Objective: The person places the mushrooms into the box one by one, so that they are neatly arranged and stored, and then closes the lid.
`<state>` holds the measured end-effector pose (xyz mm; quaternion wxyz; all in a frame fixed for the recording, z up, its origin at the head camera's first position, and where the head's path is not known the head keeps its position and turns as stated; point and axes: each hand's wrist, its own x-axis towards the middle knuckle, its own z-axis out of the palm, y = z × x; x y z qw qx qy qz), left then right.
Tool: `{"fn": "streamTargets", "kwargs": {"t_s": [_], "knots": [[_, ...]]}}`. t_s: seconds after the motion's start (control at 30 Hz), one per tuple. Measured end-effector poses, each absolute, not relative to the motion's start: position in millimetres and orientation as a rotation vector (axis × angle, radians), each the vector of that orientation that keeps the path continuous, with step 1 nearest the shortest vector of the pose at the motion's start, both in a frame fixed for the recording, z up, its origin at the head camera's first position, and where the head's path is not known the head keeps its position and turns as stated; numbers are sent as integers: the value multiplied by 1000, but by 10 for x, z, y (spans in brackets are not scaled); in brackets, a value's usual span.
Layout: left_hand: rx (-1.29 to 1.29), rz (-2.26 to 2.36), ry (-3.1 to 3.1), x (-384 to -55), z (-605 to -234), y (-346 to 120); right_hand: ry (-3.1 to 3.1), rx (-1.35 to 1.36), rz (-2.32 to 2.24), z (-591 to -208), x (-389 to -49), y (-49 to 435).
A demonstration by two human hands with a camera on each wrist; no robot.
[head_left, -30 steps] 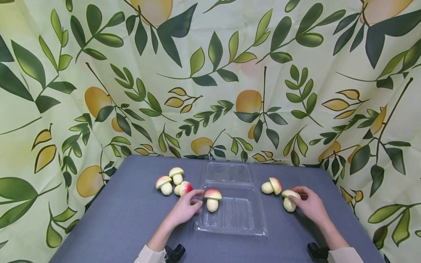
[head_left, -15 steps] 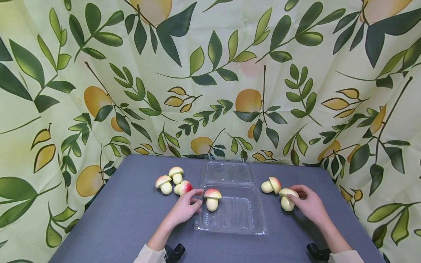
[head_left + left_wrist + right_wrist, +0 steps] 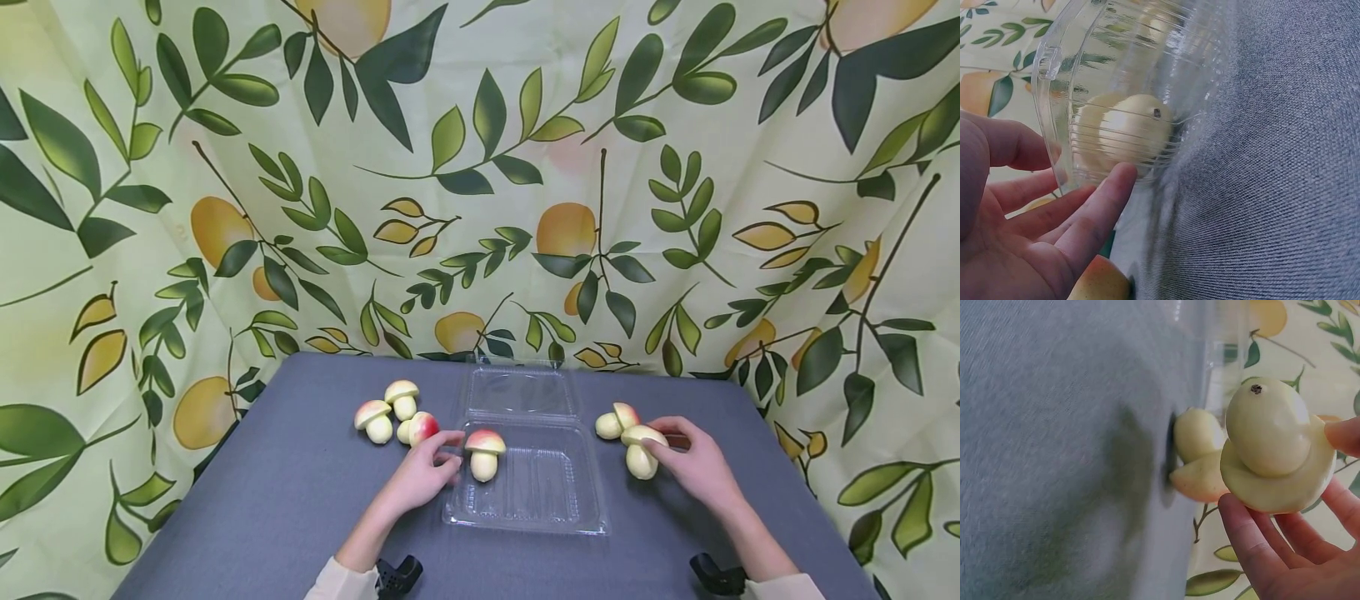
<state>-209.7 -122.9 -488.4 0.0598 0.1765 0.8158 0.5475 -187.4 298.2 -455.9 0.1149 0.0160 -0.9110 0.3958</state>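
Note:
My right hand pinches a toy mushroom by its cap, thumb on one side and fingers on the other. In the right wrist view its pale stem faces the camera, a dark spot on its end. A second mushroom with a reddish cap lies just behind it on the table. At the left rim of the clear plastic container is my left hand, its fingers loosely extended and fingertips against the container's side. Inside the container, at its left, lies a red-capped mushroom.
Left of the container, three more mushrooms lie together, including a red-capped one close behind my left hand. The container's lid is folded back toward the far table edge. A leaf-patterned cloth hangs behind the grey table.
My right hand has moved left with the toy mushroom, toward the container, and now overlaps the mushroom behind more closely. My left hand has stayed at the container's rim.

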Motion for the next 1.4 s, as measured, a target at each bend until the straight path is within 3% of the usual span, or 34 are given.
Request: {"fn": "streamTargets", "kwargs": {"t_s": [1.4], "knots": [[529,1744,2427,-2082,-4877,-1210,-2591,227,1428,-4420,-1886,2256]]}}
